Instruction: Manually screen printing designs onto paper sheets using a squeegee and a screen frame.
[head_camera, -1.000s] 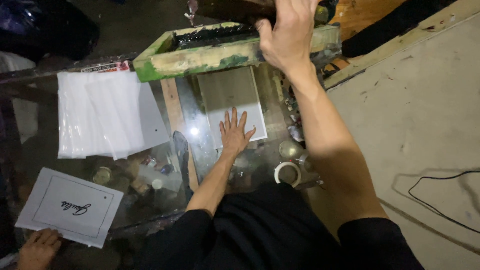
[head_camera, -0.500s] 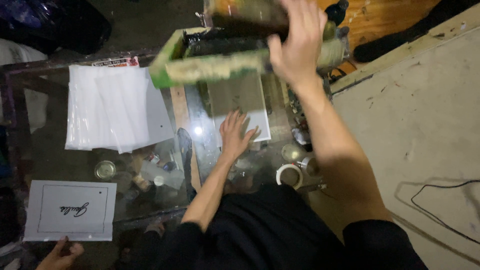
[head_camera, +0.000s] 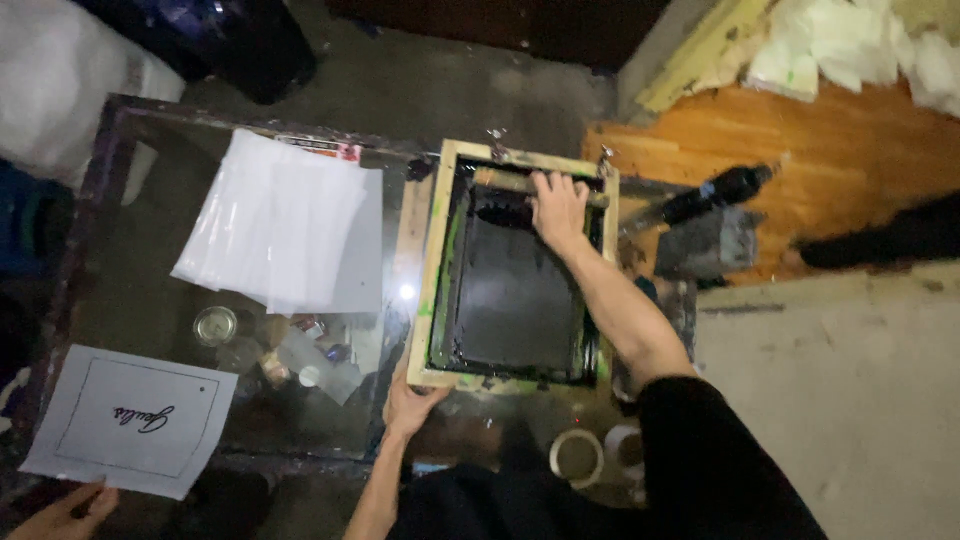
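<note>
A wooden-framed printing screen with a black inked mesh lies flat on the glass table. My right hand grips the wooden handle of a squeegee at the far end of the screen, inside the frame. My left hand presses on the near left corner of the frame, fingers bent over its edge.
A stack of white sheets lies left of the screen. Another person's hand holds a printed white sheet at the table's near left corner. Small jars show under the glass. A tape roll sits near my lap; a dark bottle lies at right.
The screen, tilted up before, now lies flat on the table. My right hand moved from the frame to the squeegee; my left hand left the paper under it and took the frame's corner.
</note>
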